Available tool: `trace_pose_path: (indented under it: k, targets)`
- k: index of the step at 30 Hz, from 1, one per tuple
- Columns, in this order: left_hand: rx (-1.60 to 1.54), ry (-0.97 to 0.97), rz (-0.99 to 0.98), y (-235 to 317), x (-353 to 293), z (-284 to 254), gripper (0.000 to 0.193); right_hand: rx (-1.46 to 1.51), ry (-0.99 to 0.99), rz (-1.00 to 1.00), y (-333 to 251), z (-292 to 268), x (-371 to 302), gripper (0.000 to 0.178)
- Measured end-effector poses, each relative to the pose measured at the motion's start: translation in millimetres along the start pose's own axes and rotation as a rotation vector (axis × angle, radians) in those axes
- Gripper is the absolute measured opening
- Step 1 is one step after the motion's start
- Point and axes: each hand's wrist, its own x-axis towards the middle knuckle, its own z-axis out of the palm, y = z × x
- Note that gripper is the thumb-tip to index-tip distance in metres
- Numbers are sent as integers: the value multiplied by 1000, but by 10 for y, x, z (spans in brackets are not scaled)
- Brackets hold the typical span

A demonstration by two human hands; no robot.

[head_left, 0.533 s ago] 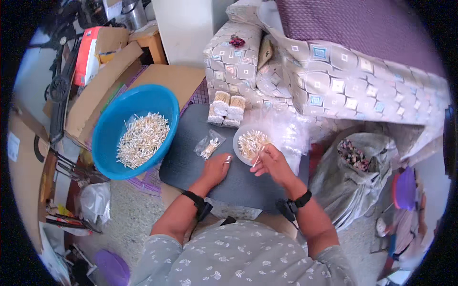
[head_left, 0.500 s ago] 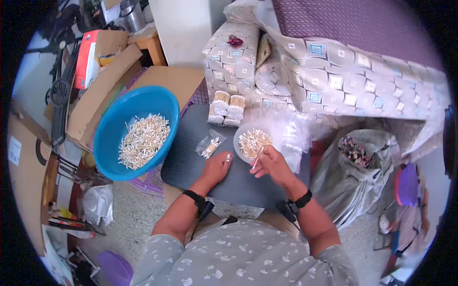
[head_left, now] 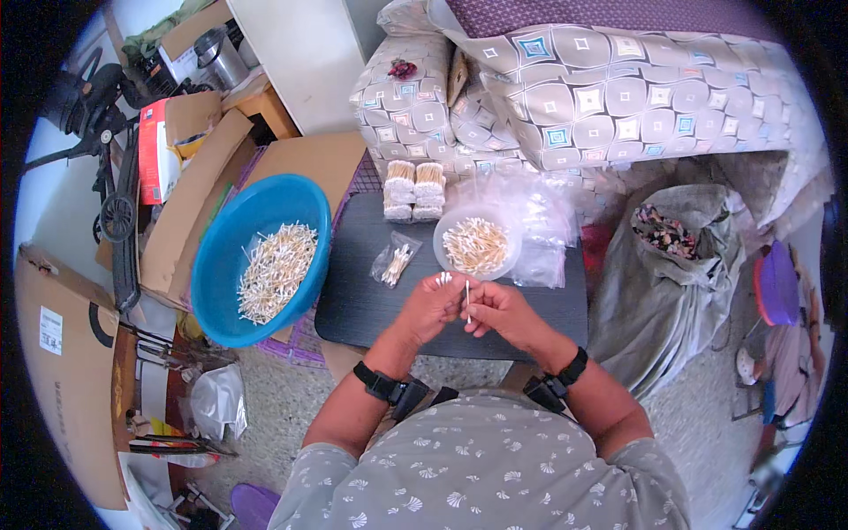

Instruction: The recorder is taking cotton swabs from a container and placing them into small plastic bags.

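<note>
White-tipped cotton swabs [head_left: 443, 277] stick out of my closed left hand [head_left: 427, 309]. Right beside it, my right hand [head_left: 503, 314] pinches a cotton swab [head_left: 467, 302] held upright between its fingers. The two hands meet over the near side of a dark small table [head_left: 371, 311]. Just beyond them is a white round bowl [head_left: 511, 263] heaped with loose cotton swabs [head_left: 474, 245]. A small clear bag [head_left: 382, 262] with a few swabs lies left of the bowl. Behind it stand several wrapped swab bundles [head_left: 414, 191].
To the left, a blue basin [head_left: 208, 291] full of swabs rests on cardboard [head_left: 291, 159]. Clear plastic bags [head_left: 541, 231] are piled right of the bowl. A patterned sofa [head_left: 618, 97] borders the far side. A grey sack [head_left: 654, 291] stands on the right.
My right hand has come away from the bowl, toward the left, with a swab. My left hand has moved right to meet it. The whole view has shifted slightly.
</note>
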Motion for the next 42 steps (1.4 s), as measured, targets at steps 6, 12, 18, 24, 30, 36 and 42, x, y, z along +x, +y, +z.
trace_pose_path:
  k: [6, 12, 18, 24, 30, 36, 42]
  targets:
    - [50, -59, 54, 10, -58, 6, 20, 9, 12, -92, 31, 16, -36, 13]
    - [101, -51, 78, -19, -75, 26, 15, -13, 67, -118, 27, 18, -98, 14]
    - [131, -25, 113, -2, -123, 74, 15, -45, 99, -113, 58, -22, -176, 14]
    - [231, 43, 169, -16, -146, 155, 14, -117, 226, -195, 58, -58, -223, 11]
    - [335, 120, 214, -8, -181, 234, 11, -342, 454, -325, -65, -74, -244, 11]
    - [530, 83, 163, -52, -175, 295, 8, -323, 446, -439, -162, -128, -241, 11]
    - [533, 27, 163, -119, -161, 262, 6, -303, 303, -377, -91, -118, -242, 10]
